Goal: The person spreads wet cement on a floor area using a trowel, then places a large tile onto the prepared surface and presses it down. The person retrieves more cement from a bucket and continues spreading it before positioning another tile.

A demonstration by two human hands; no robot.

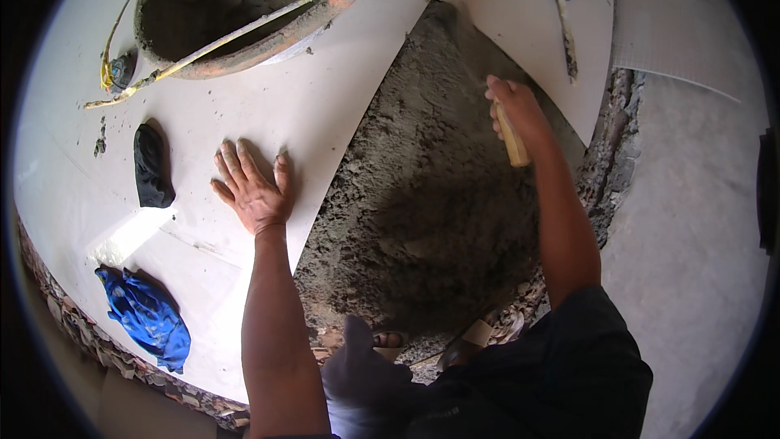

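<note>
My left hand (256, 191) rests flat on the pale floor tile (325, 106), its fingers spread and holding nothing. To the right, my right hand (520, 106) is closed around the wooden handle of a trowel (512, 140), over the far right part of a wet grey mortar bed (431, 162). The trowel's blade is blurred and hard to make out against the mortar. Rough and crumbly nearer to me, the mortar looks smoother toward its far corner. Tiles border this bed on its left and far right sides.
At the far left stands a tub (244, 65) of wet mortar, a thin stick (219, 47) lying across its rim. A black cloth item (151, 167) and a blue cloth (150, 317) lie on the left tiles. A rubber mallet (565, 28) rests on the far right tile.
</note>
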